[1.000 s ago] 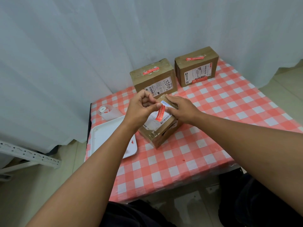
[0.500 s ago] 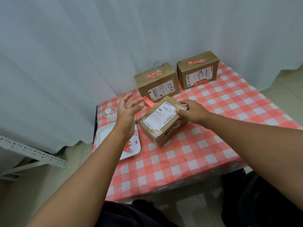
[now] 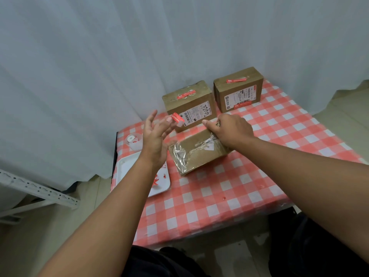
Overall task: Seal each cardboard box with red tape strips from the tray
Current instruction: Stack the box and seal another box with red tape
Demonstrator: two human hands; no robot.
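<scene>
Sticking to left hand [image 3: 155,140] fingertip: red tape strip [image 3: 178,118], curled, white print

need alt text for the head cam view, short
A person's right hand grips the far edge of a cardboard box on a red-checked table, while the open left hand carries a red tape strip stuck to a fingertip. Two boxes already bearing red strips stand behind; a white tray sits left.
</scene>
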